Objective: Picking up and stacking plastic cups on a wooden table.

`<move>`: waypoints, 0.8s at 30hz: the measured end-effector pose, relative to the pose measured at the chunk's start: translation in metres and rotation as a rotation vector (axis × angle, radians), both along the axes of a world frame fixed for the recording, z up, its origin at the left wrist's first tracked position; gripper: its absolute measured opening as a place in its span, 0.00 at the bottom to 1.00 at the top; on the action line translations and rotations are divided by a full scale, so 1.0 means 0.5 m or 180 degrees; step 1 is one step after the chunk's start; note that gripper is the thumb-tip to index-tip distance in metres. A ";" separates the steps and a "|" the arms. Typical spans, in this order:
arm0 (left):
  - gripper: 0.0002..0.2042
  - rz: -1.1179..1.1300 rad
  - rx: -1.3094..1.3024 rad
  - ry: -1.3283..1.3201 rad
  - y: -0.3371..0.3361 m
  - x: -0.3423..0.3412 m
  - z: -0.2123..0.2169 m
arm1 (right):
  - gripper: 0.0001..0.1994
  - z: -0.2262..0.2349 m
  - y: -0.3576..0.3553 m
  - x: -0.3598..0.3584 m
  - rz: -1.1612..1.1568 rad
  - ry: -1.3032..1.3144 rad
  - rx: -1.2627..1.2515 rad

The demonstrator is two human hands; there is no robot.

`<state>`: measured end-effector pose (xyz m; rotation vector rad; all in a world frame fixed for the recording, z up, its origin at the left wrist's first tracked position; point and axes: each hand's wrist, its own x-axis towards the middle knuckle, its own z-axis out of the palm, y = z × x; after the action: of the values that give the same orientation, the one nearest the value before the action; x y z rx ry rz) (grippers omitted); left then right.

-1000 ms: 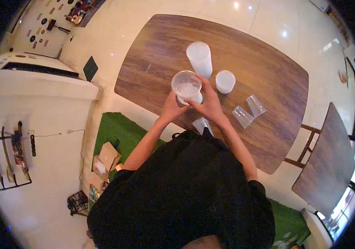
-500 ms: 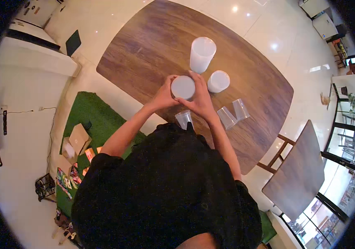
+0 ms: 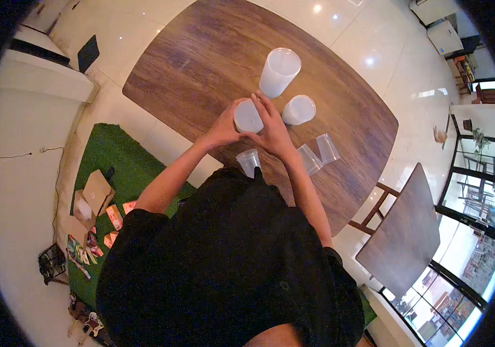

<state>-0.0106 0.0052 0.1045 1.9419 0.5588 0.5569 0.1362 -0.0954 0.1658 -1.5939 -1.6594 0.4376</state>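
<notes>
A whitish round plastic cup is held between my two hands over the table's near side. My left hand curves around its left side, fingers closed on it. Round its right side wraps my right hand, with fingers reaching over the far rim and the thumb low in front. Just beyond stands a tall stack of white plastic cups. To the right is a shorter white cup or stack. Two clear cups lie on their sides, one partly behind my right forearm, the other beside it. Near my chest is another clear cup.
The brown wooden table has rounded edges. A second wooden table stands at the right. On the left, a green mat holds an open cardboard box and colourful packets.
The view has shifted slightly, so the scene sits a little further left. My right fingers now cover more of the held cup's top. The other cups stay in place.
</notes>
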 end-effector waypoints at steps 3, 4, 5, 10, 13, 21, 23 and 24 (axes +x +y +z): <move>0.48 0.0263 -0.0052 0.0149 -0.007 -0.007 -0.007 | 0.34 -0.013 -0.017 0.009 -0.0861 0.0014 0.0703; 0.48 0.0247 -0.0078 0.0148 -0.010 -0.013 -0.022 | 0.34 -0.035 -0.031 0.015 -0.0875 0.0007 0.0677; 0.49 0.0467 -0.0211 0.0173 -0.016 -0.024 -0.052 | 0.31 -0.076 -0.050 0.023 -0.1220 0.0374 0.0416; 0.51 0.0458 -0.1957 0.1405 -0.021 -0.097 -0.224 | 0.28 -0.288 -0.150 -0.004 -0.1231 0.0948 -0.0981; 0.50 -0.0098 -0.3169 0.2017 -0.043 -0.103 -0.235 | 0.35 -0.378 -0.200 -0.055 -0.0913 0.0724 -0.1515; 0.52 -0.0943 -0.2878 0.1449 -0.113 -0.038 -0.250 | 0.39 -0.369 -0.229 -0.039 -0.0946 0.0841 -0.1941; 0.51 -0.1025 -0.2972 0.1321 -0.116 -0.013 -0.223 | 0.38 -0.326 -0.237 -0.028 -0.1140 0.0758 -0.1814; 0.51 -0.1075 -0.3069 0.1180 -0.115 0.002 -0.202 | 0.34 -0.297 -0.242 -0.024 -0.1382 0.1172 -0.1708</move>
<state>-0.0097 -0.0523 0.0034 1.1526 0.5647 -0.2813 0.1240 -0.2163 0.0170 -2.0431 -0.9220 0.9326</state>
